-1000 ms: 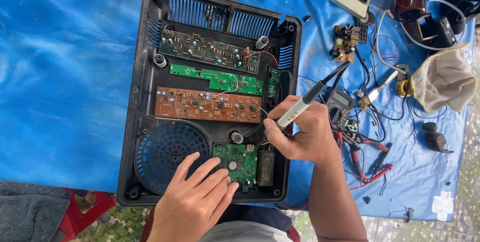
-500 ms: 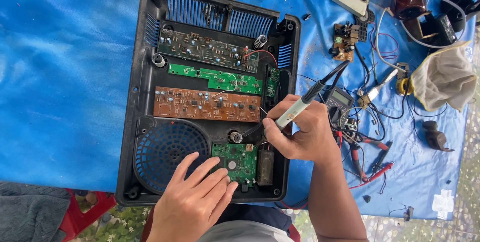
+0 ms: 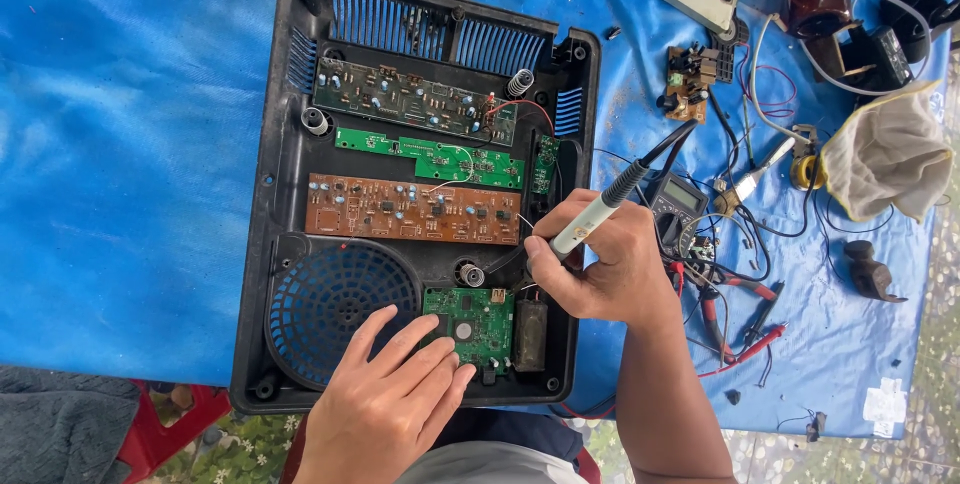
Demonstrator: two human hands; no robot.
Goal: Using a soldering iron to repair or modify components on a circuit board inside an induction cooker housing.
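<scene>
Right hand [image 3: 610,269] closed in pen grip round soldering iron [image 3: 598,212], tip down near brown board's [image 3: 410,209] 4 o'clock corner. Left hand [image 3: 385,399] open, flat, fingers on green board [image 3: 480,319] at 6 o'clock of black casing [image 3: 275,159], holding nothing.

Surface: a blue plastic sheet [image 3: 130,144] is covering the work surface.
Centre: an open black casing [image 3: 275,194] is lying flat on the sheet.
Right, far: a small circuit board [image 3: 690,79] and tangled wires [image 3: 770,94] are lying on the sheet.
Right, middle: a multimeter [image 3: 678,206] and a cloth bag [image 3: 890,159] are resting there.
Right, near: red-handled pliers [image 3: 745,319] are lying just beside the casing.
</scene>
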